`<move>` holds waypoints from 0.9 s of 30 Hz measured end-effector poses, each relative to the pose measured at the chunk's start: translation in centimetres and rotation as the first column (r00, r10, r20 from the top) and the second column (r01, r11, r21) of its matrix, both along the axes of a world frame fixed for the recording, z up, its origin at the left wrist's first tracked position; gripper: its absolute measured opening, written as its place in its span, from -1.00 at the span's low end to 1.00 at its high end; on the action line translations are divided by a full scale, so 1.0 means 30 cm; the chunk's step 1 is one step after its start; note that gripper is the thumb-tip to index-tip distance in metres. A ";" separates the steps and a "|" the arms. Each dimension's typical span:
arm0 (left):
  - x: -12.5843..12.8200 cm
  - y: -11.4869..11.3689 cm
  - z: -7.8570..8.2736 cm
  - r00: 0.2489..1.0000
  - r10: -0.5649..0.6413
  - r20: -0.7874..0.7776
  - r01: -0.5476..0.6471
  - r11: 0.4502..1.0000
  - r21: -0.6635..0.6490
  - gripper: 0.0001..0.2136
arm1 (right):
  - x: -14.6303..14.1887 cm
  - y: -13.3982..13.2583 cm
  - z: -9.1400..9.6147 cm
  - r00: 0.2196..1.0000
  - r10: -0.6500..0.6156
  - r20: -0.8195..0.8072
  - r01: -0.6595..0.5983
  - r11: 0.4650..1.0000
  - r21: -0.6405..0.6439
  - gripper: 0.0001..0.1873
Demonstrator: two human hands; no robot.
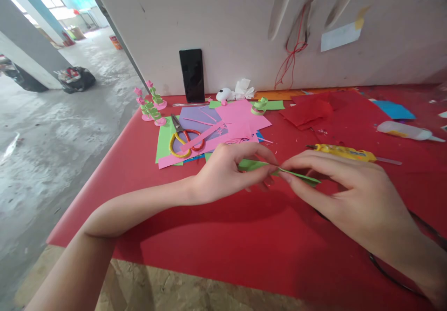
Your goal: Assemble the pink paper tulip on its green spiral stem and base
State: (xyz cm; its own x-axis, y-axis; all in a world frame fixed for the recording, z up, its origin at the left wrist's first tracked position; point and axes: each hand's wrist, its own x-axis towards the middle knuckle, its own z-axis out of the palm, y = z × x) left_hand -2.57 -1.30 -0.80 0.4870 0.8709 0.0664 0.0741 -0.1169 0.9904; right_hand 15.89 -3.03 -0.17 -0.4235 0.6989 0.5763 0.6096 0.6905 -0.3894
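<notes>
A narrow piece of green paper [303, 177] is held above the red table, pinched by both hands near its middle. My left hand [237, 164] is closed on its left part, thumb and fingers hiding some of it. My right hand [344, 187] pinches it from the other side, and a green end sticks out below those fingers. Behind my left hand lie pink paper sheets [244, 115] and scissors [186, 136] with yellow and red handles. Just beyond my right hand rests a yellow glue gun [342, 152].
Small pink paper flowers [150, 108] stand at the left table edge. A black phone [192, 76] leans on the wall. A green paper curl [259, 106], red paper [310, 108], a blue piece [393, 109] and a glue bottle [407, 130] lie along the back and right.
</notes>
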 end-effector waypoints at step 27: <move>-0.034 -0.033 0.020 0.997 0.020 -0.076 0.036 0.747 0.664 -0.93 | -0.010 -0.053 0.037 0.980 0.043 -0.192 -0.085 0.973 -0.213 -0.86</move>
State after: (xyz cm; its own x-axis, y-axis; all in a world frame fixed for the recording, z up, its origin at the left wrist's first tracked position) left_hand -3.60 -2.30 -0.21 0.5217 0.6156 0.5906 0.1390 -0.7444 0.6531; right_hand 15.59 -4.62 0.95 -0.3718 0.7920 0.4842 0.4699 0.6104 -0.6376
